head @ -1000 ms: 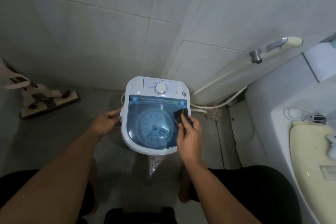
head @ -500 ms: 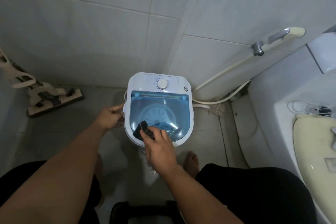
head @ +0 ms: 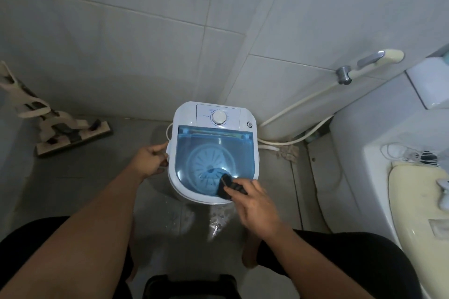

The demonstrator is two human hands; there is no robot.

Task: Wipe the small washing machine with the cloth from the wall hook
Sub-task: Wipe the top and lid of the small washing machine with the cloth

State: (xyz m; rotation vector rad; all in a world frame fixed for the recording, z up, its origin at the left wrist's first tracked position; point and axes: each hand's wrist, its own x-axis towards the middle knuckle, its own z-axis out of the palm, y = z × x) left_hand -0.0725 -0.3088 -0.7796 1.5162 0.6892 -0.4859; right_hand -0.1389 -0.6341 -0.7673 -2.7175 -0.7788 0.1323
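A small white washing machine with a clear blue lid and a round dial stands on the wet grey floor in the tiled corner. My left hand grips its left side. My right hand presses a small dark cloth against the near right part of the blue lid. My fingers cover part of the cloth.
A flat mop leans at the left wall. A spray hose hangs from the right wall, and a white toilet with a cream lid stands at the right. A dark stool edge shows between my knees.
My right hand slid the cloth along the lid: from its right edge to the near left, and now back to the near right. The left hand stays on the machine's side.
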